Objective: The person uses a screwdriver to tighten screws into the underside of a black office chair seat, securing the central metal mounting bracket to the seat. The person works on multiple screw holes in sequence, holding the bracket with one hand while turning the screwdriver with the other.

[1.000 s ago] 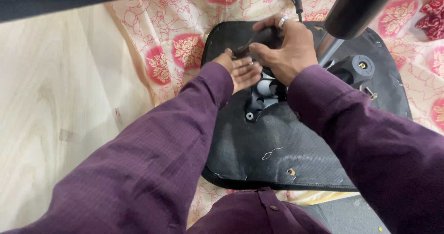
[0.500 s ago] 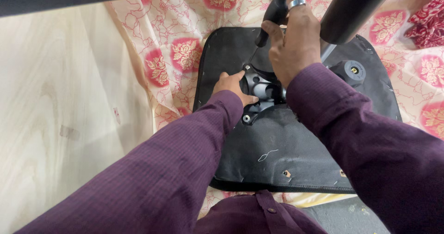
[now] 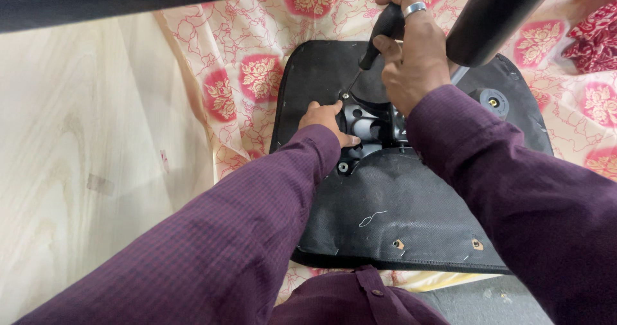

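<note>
Nearest the camera, two purple sleeves [image 3: 212,248] reach forward over the upturned black chair seat [image 3: 398,216], which lies underside-up on a floral cloth [image 3: 250,74] of cream and pink-red. The near edge of the chair seat shows a stitched hem with two small torn holes and a thin white scratch just above them.

Toward the middle of the chair seat sits a black metal bracket [image 3: 369,129] with round screw holes. The left hand [image 3: 328,121] rests on the left side of this bracket, its fingers [image 3: 347,139] lying flat and close together against the metal, pressing on it rather than gripping anything.

Just beyond the bracket, the right hand [image 3: 411,58] is closed around the black handle of a screwdriver [image 3: 379,36]; its fingers wrap the handle tightly, and one finger wears a silver ring [image 3: 414,8]. The thin shaft slants down and to the left from the hand, its tip meeting the far-left corner of the bracket.

To the right of the bracket, a black cylinder [image 3: 491,17] rises up out of view, and a round black knob [image 3: 493,101] sits on the chair seat beside it.

Left of the chair seat, past the cloth, lies a pale wood-grain floor [image 3: 83,145]. At the far right corner a red patterned fabric [image 3: 594,33] is visible.
</note>
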